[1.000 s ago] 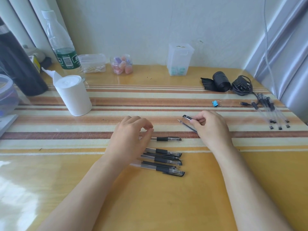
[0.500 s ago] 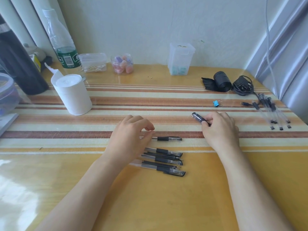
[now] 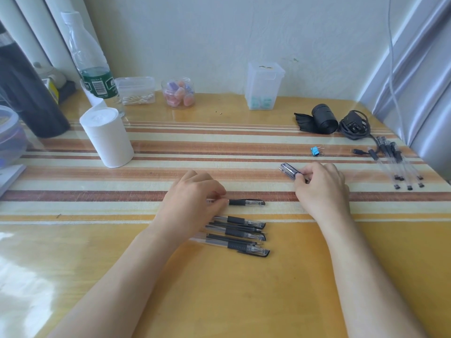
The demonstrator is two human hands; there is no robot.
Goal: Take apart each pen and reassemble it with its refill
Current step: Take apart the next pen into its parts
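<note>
Both forearms reach forward from the lower edge of the view and lie low over the striped table [image 3: 244, 142], with the palms turned down. The left hand [image 3: 192, 200] is bent at the knuckles, and its thumb and first finger pinch the clear back end of one pen [image 3: 246, 202]. This pen lies flat on the table along a dark red stripe, with its black grip and its capped tip pointing to the right. Just in front of this hand, nearer to the person, a pile of pens [image 3: 240, 236] lies in the same direction, and the left wrist covers their back ends. The right hand [image 3: 322, 189] is well apart from the left one, with curled fingers. Its fingertips hold a clear cap [image 3: 290, 170] with a dark clip, which points up and to the left, close above the table. A blue binder clip [image 3: 316, 151] lies beyond this hand. More pens [image 3: 400, 167] lie near the right edge of the table.
</note>
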